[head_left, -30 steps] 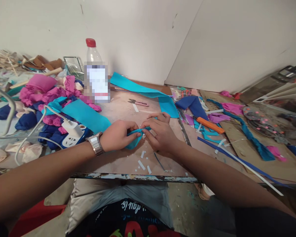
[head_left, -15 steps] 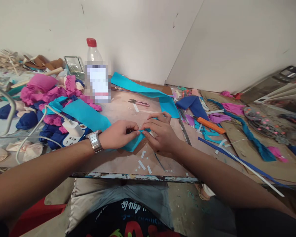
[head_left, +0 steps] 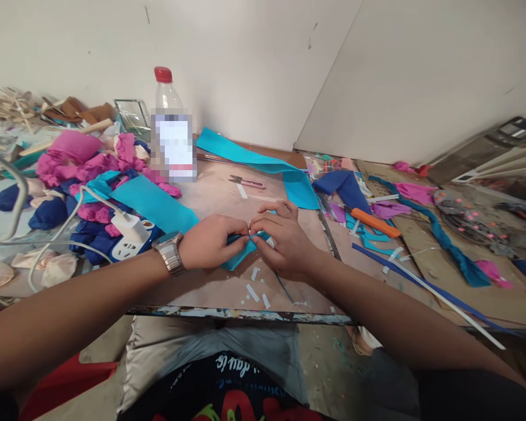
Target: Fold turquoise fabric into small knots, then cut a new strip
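Thumb and fingers of my left hand [head_left: 213, 241] pinch the edge of a turquoise fabric strip [head_left: 155, 202]. A watch [head_left: 172, 252] is on that wrist. The strip runs from the left under this hand, and its folded end shows below the fingertips. Close against it, my right hand [head_left: 277, 237] is closed on the same folded edge, its thumb and forefinger meeting the left fingertips. Fingers cover much of the fold. Small white strips [head_left: 252, 293] lie on the table just below the hands. Pink thread snips [head_left: 248, 182] rest behind them.
Left are bunched pink and blue fabric pieces [head_left: 76, 152], a power strip [head_left: 129, 245] with a white cable, and a red-capped bottle [head_left: 163, 88] behind a blurred phone. Another turquoise strip [head_left: 254, 161] lies at the back. An orange-handled cutter [head_left: 374, 222] and a white stick [head_left: 451, 307] lie right.
The left fingertips have shifted slightly right along the turquoise strip, and its edge is now folded over more beneath them. Both hands remain pinched together at nearly the same spot.
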Demonstrator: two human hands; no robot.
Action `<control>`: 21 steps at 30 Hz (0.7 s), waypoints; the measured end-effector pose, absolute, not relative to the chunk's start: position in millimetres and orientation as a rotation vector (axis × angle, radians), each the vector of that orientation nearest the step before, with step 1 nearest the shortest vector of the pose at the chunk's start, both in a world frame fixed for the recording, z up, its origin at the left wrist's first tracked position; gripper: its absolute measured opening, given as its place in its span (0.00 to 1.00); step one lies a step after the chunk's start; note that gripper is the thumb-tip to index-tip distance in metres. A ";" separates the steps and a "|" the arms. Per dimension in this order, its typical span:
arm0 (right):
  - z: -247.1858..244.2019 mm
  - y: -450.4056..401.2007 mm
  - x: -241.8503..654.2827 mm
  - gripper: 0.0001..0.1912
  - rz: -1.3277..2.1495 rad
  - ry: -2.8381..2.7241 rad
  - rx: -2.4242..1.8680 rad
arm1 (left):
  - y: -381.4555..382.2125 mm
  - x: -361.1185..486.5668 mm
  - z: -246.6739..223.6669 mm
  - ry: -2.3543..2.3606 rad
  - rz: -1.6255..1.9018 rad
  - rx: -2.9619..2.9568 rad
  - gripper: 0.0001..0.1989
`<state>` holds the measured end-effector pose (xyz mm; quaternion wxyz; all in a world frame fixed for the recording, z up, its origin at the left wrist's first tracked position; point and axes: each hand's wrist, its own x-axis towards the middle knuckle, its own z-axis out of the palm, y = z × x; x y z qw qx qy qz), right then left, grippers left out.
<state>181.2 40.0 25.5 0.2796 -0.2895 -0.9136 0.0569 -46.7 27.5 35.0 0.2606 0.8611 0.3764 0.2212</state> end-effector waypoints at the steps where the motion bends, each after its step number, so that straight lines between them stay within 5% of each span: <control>1: 25.7 40.2 181.3 0.04 0.152 -2.450 -0.771 | 27.6 -46.9 34.7 1.011 0.603 2.338 0.11; 21: 29.9 40.1 181.8 0.06 0.271 -2.508 -0.800 | 28.1 -46.1 27.7 1.044 0.541 2.522 0.11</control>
